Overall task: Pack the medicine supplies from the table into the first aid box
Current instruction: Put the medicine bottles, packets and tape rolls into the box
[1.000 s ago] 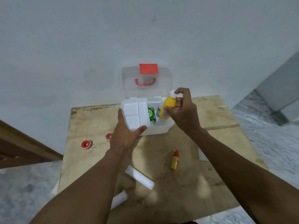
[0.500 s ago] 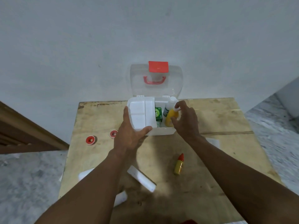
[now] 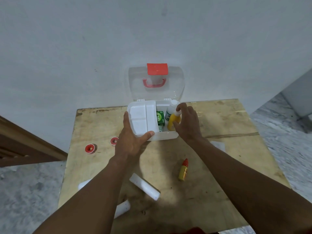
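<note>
The first aid box sits at mid-frame on the tabletop, lid raised. The left hand clasps what looks like the near-left corner of the white tray, thumb on its front edge. The right hand curls its fingers round the yellow bottle, which stands in the box's right half beside a white bottle and a green carton. A red-capped dropper and a white tube lie lower in the frame

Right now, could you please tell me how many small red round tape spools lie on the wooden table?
2. One small red round tape spool lies near the wooden table's left edge; the second spool sits just beside the left hand. Others may hide under the arms.
</note>
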`<state>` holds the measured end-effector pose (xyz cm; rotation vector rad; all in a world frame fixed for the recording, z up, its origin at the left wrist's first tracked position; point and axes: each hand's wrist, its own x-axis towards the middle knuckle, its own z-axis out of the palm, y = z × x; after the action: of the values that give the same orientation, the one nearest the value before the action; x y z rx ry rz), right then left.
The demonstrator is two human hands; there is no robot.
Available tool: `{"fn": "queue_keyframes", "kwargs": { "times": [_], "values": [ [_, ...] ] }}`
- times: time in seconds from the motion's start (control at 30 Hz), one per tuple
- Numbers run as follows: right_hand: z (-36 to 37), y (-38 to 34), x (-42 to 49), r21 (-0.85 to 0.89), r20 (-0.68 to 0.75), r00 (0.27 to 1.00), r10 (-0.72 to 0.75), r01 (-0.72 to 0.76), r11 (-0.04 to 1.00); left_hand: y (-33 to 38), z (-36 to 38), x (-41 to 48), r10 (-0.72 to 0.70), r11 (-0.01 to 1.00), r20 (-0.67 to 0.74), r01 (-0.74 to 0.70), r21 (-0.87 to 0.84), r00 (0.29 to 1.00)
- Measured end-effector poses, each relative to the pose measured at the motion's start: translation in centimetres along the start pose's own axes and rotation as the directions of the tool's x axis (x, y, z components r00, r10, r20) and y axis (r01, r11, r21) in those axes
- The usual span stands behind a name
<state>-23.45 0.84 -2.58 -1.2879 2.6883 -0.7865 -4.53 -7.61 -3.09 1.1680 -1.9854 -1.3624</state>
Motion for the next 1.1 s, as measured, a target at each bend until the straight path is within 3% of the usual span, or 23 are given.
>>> {"fn": "queue_keyframes", "kwargs": {
  "times": [0.3,0.47,0.57,0.67,0.77,1.1],
  "values": [
    [-0.4,-0.3,-1.5,0.033,-0.076,0.997,0.007,-0.005,0.999,0.1,0.0,-0.2,0.009,1.000,0.017,-0.009,0.003,1.000],
    [-1.4,-0.8,-4.4,0.097,-0.140,0.977,0.159,-0.146,0.984,0.0,-0.2,0.0,0.004,1.000,0.043,-0.005,0.017,0.999],
    [-1.7,-0.4,-7.2,0.072,-0.078,0.956,0.283,-0.278,0.958,0.0,-0.3,0.0,-0.016,0.999,0.052,0.014,0.035,0.999],
    [-1.2,0.5,-9.9,-0.043,0.116,0.901,0.419,-0.417,0.908,-0.3,-0.3,0.1,-0.035,0.999,0.048,0.033,0.041,0.998],
    [-0.6,1.0,-12.1,-0.109,0.249,0.843,0.477,-0.465,0.878,-0.3,-0.3,0.2,-0.051,0.997,0.057,0.047,0.060,0.997],
    [0.0,0.7,-13.4,-0.007,0.282,0.849,0.446,-0.463,0.886,-0.7,-0.2,0.6,-0.048,0.995,0.061,0.042,0.087,0.997]
  ]
}}
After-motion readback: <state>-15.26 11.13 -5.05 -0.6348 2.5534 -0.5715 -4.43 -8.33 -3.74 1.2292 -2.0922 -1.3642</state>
